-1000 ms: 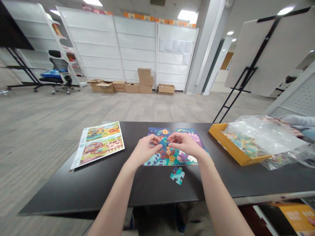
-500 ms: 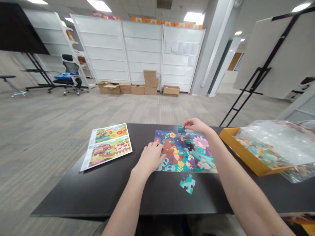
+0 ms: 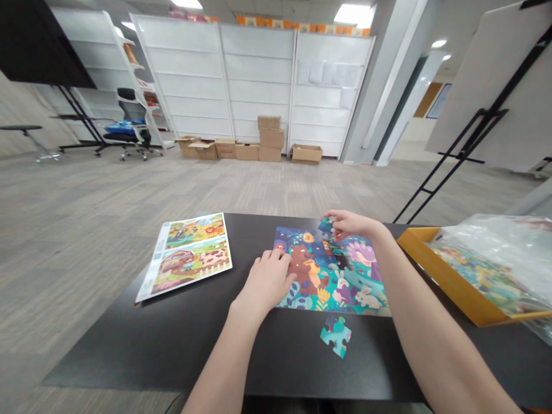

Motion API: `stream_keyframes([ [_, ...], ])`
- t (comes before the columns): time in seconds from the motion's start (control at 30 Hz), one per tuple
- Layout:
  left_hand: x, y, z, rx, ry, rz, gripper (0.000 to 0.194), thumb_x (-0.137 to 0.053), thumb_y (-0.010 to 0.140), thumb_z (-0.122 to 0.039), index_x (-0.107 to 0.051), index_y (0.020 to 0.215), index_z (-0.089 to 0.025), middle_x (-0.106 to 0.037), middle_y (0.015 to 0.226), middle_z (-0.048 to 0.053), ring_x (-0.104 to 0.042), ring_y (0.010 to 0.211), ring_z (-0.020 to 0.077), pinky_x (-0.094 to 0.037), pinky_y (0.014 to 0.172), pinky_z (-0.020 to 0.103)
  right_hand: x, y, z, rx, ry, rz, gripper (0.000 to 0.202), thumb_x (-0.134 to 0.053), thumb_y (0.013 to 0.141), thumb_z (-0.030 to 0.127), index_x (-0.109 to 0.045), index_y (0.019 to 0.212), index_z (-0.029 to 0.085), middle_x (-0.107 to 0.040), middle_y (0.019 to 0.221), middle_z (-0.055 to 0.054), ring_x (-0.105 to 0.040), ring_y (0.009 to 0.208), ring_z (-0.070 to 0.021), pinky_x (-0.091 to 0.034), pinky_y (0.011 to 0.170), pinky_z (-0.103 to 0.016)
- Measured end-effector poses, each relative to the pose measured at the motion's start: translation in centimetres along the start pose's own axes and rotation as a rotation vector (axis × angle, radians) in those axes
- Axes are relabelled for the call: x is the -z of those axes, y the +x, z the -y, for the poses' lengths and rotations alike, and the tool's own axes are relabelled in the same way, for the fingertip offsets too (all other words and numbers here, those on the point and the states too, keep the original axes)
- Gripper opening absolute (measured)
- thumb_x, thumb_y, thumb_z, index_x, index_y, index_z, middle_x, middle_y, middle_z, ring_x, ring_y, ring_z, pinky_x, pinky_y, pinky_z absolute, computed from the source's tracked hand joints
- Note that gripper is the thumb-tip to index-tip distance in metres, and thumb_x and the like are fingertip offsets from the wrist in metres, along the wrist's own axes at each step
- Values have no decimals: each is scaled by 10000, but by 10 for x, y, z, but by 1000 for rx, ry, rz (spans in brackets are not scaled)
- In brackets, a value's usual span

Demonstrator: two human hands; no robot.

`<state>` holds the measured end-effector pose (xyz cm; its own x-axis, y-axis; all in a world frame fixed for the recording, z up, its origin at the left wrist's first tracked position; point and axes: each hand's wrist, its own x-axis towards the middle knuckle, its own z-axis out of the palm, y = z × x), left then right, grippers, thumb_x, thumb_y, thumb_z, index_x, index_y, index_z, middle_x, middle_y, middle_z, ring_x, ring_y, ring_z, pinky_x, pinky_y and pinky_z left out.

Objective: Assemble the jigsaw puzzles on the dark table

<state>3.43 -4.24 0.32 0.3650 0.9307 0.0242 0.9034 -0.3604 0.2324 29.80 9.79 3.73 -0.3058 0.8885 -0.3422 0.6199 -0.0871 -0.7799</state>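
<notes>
A colourful jigsaw puzzle (image 3: pixel 314 273) with a bear and rabbits lies on the black table. Near its top edge my right hand (image 3: pixel 347 223) pinches a dark blue puzzle piece (image 3: pixel 325 227), held at the puzzle's upper middle. A dark gap (image 3: pixel 344 262) shows inside the picture below that hand. My left hand (image 3: pixel 271 276) rests flat, fingers spread, across the puzzle's left edge. One loose teal puzzle piece (image 3: pixel 337 336) lies on the table just below the puzzle's lower edge, apart from both hands.
Left of the puzzle lie picture sheets (image 3: pixel 190 256) with farm and animal scenes. At the right stands a yellow box (image 3: pixel 457 282) holding more pieces and clear plastic bags (image 3: pixel 500 247). The black table (image 3: pixel 172 351) ends at its far edge, with grey floor beyond.
My right hand still holds the piece, now turned and lifted slightly at the puzzle's top edge. The left hand stays on the puzzle's left side. The whole view has shifted a little.
</notes>
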Motion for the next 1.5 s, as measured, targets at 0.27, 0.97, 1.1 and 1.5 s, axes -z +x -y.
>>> stream_keyframes([
  [0.27, 1, 0, -3, 6, 8, 6, 251, -531, 966, -322, -653, 1131, -178, -624, 1258, 129, -568, 1164, 317, -502, 936, 450, -2, -1, 0, -27, -95, 47, 521, -603, 745, 90, -607, 1229, 282, -556, 756, 5, -624, 677, -151, -585, 598, -267],
  [0.97, -1, 0, -4, 3, 30, -6, 263, -537, 960, -333, -643, 1142, -176, -621, 1273, 144, -571, 1173, 326, -507, 942, 466, 2, 41, -43, 119, -184, -130, 287, -828, 671, 350, -631, 784, 176, -693, 714, -34, -599, 613, -138, -466, 554, -256],
  [1.1, -2, -1, -3, 0, 33, -16, 259, -539, 960, -338, -644, 1134, -178, -619, 1272, 141, -574, 1166, 328, -511, 933, 469, 1, 43, -45, 150, -246, -150, 202, -790, 699, 291, -674, 811, 169, -721, 797, -58, -653, 728, -172, -520, 652, -277],
  [1.5, 0, -1, -4, 14, 28, -2, 255, -529, 960, -335, -641, 1134, -186, -623, 1262, 134, -565, 1170, 313, -502, 946, 448, 2, 43, -47, 171, -315, -148, 224, -776, 677, 309, -700, 835, 170, -714, 798, -39, -624, 694, -158, -503, 645, -272],
])
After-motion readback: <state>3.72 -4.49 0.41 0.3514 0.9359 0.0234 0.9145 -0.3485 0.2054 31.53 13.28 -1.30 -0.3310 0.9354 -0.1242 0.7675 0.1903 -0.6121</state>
